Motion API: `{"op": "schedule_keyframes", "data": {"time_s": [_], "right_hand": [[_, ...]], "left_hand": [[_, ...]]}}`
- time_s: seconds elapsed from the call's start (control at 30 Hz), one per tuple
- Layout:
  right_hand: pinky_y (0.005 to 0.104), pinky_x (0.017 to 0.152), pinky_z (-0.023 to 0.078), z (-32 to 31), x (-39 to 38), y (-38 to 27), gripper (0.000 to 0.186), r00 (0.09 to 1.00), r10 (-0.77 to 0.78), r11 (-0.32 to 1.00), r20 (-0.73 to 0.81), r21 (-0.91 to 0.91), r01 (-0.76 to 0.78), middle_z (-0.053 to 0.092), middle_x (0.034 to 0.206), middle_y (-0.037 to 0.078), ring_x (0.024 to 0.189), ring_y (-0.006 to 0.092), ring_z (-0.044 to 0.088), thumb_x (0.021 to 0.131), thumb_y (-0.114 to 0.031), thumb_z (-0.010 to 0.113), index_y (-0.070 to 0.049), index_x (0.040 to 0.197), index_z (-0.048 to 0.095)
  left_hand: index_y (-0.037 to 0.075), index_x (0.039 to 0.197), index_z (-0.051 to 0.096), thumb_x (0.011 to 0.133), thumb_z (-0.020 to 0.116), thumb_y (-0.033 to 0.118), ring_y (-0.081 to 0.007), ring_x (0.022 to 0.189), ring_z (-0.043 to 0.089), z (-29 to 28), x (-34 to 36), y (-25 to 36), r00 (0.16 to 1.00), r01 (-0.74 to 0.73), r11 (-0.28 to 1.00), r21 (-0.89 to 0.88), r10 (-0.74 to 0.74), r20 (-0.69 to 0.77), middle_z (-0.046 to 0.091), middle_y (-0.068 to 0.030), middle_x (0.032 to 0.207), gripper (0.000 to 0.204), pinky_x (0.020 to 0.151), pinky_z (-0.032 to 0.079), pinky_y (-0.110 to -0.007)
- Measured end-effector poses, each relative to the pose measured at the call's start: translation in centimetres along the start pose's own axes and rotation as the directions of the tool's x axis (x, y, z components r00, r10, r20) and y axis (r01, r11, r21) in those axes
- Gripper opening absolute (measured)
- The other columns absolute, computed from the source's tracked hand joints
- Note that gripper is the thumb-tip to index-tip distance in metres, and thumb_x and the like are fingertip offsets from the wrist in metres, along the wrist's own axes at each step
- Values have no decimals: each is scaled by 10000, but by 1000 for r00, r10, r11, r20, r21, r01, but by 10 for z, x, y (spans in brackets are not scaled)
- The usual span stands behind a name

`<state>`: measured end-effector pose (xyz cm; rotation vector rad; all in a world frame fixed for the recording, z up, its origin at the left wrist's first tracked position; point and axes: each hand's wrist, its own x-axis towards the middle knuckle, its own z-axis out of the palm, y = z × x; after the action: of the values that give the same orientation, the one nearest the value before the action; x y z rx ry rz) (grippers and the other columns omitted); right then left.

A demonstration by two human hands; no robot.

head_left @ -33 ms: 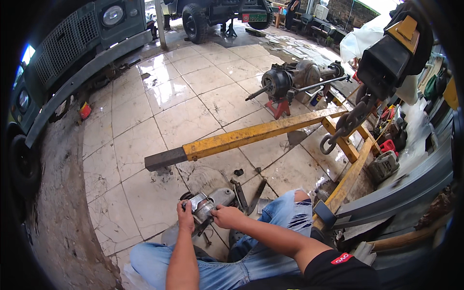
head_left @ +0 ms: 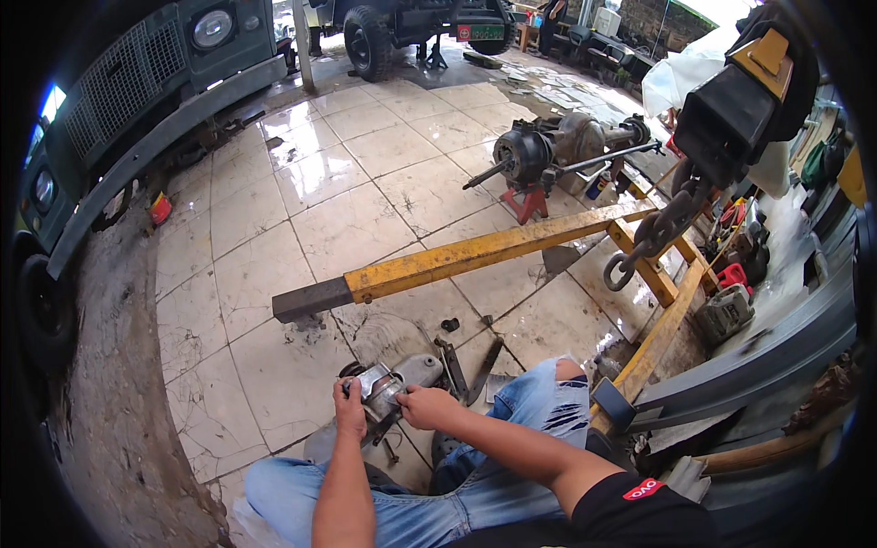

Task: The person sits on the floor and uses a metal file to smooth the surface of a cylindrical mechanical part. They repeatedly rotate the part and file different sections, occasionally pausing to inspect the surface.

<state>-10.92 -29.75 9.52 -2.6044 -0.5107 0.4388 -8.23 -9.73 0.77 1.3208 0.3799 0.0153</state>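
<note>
A grey metal cylindrical housing [head_left: 383,395] sits low on the tiles between my knees. My left hand [head_left: 349,411] is closed on its left side, the thumb along the upper edge. Against its right side, my right hand [head_left: 424,406] has its fingers curled in; whatever they pinch is hidden. Just beyond the left hand is a dark round pulley-like piece [head_left: 352,369]. A rounded grey metal casting [head_left: 419,371] adjoins the housing at the back right; I cannot tell whether they are joined.
Dark flat bars [head_left: 453,370] and a small black ring [head_left: 449,325] lie close by. A yellow hoist leg [head_left: 438,265] crosses in front, with a chain hook [head_left: 621,272] hanging at right. Beyond stands an axle assembly [head_left: 525,157] on a red stand [head_left: 524,205]. A vehicle [head_left: 137,91] is at left.
</note>
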Motion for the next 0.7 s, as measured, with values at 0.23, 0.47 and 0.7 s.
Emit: {"op": "schedule_keyframes", "data": {"time_s": [0.23, 0.47, 0.7], "right_hand": [[494, 749, 571, -3, 8, 3, 349, 998, -12, 1000, 61, -22, 13, 648, 1058, 193, 842, 382, 690, 930, -253, 495, -82, 1197, 641], [501, 745, 569, -10, 13, 6, 342, 997, 39, 999, 72, -4, -39, 647, 1087, 189, 850, 395, 689, 939, -247, 481, -79, 1189, 643], [508, 752, 570, -14, 19, 2, 319, 995, 84, 996, 48, 8, -85, 645, 1095, 197, 859, 394, 690, 945, -254, 484, -70, 1154, 639]], "left_hand": [[113, 1148, 565, 993, 641, 248, -129, 977, 500, -1, 3, 2, 1000, -1, 999, -54, 3, 30, 559, -15, 1051, 220, 884, 426, -283], [124, 1149, 559, 995, 640, 235, -132, 973, 497, 6, 6, 9, 999, 23, 995, -95, -19, 44, 557, -7, 1053, 207, 891, 424, -293], [119, 1159, 557, 995, 639, 236, -140, 1001, 494, 9, 4, 8, 998, 45, 994, -103, -41, 38, 562, -16, 1072, 218, 916, 417, -297]]}}
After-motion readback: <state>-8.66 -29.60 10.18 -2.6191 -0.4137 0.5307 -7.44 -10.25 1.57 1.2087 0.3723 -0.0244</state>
